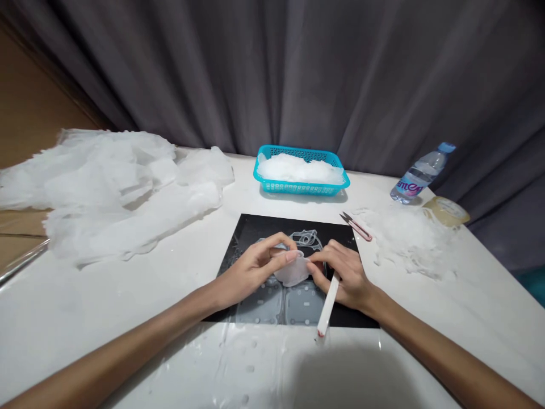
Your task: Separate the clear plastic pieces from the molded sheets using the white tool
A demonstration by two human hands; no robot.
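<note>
Over the black mat [355, 315], a small, rounded, translucent white piece [293, 274] is held up between both hands. My left hand [259, 264] pinches its upper left edge between thumb and fingers. At its right edge, my right hand [343, 272] pinches it with thumb and forefinger. A flat white stick [328, 307] with a reddish end is also tucked in the right hand, slanting down toward me. Beneath the hands lie clear moulded plastic sheets [260, 304] with small holes. Thin, tangled clear strips [307, 238] rest behind the piece on the mat.
A blue basket [303, 188] of white pieces stands at the back. Piled white sheets [128, 193] cover the left side. To the right are thread snips [357, 227], a heap of white scraps [409, 241], a tilted water bottle [421, 175] and a tape roll [447, 211].
</note>
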